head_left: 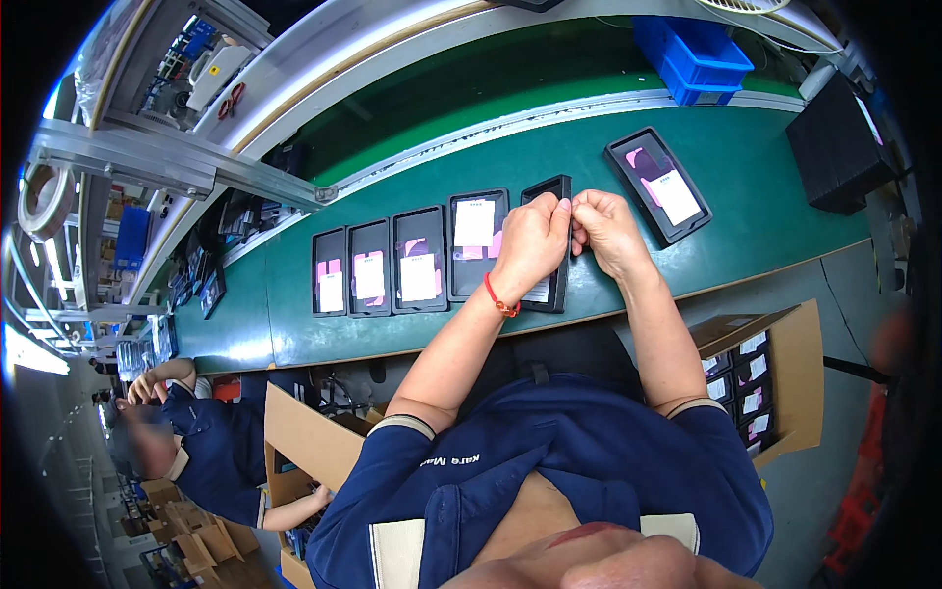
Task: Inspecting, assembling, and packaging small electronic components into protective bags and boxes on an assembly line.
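My left hand (532, 239) and my right hand (607, 233) meet above a black tray (557, 285), fingertips almost touching. Both are closed in a pinch; whatever sits between the fingers is too small or hidden to make out. A red bracelet (501, 297) circles my left wrist. Part of a white card shows in the tray beneath. To the left stand several like trays in a row, the closest one (477, 245) with a white card over a pink and black item. Right of my hands lies another slanted tray (658, 185) with the same contents.
The green table (765, 206) carries a black box stack (841, 147) at its right end. Blue bins (693, 59) stand at the back. An open carton (800, 383) of filled trays is at my right. A co-worker (221, 442) sits at the left beside another carton (312, 437).
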A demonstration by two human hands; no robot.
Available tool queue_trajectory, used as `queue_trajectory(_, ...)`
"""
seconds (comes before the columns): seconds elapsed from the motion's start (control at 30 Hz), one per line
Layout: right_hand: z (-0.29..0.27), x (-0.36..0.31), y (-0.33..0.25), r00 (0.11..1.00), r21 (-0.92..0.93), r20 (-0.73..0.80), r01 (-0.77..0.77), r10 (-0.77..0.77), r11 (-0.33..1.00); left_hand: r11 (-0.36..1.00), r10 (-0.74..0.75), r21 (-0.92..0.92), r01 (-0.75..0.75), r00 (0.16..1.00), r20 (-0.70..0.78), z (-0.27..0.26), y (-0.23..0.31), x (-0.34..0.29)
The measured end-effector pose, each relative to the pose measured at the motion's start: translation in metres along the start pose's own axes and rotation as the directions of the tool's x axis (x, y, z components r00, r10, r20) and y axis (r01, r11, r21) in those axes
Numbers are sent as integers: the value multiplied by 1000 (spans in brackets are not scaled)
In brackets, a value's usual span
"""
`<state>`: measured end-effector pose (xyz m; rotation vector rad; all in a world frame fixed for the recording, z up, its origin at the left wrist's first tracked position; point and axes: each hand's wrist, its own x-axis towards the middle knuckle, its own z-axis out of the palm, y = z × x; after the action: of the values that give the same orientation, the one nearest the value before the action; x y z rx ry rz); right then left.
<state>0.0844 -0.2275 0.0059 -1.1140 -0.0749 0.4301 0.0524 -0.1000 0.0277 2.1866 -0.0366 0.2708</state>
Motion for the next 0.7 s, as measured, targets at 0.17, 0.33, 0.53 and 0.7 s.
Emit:
queue_trajectory(0.17,-7,-1,6,998,50,28,-51,49,997,999,37,17,-36,997,-63,7,1,-6)
queue_trajectory(0.33,-19,1,-5,999,31,43,0,-1,1000,991,79,-107,-75,996,37,-3,0,-4)
queue_trajectory(0.53,-24,9,-22,995,126,40,85,-90,988,997,50,-72,-39,988,147,-10,8,-6)
queue_trajectory(0.7,-22,10,-30,998,-35,11,59,-59,998,995,72,-76,-62,989,129,-8,9,-9)
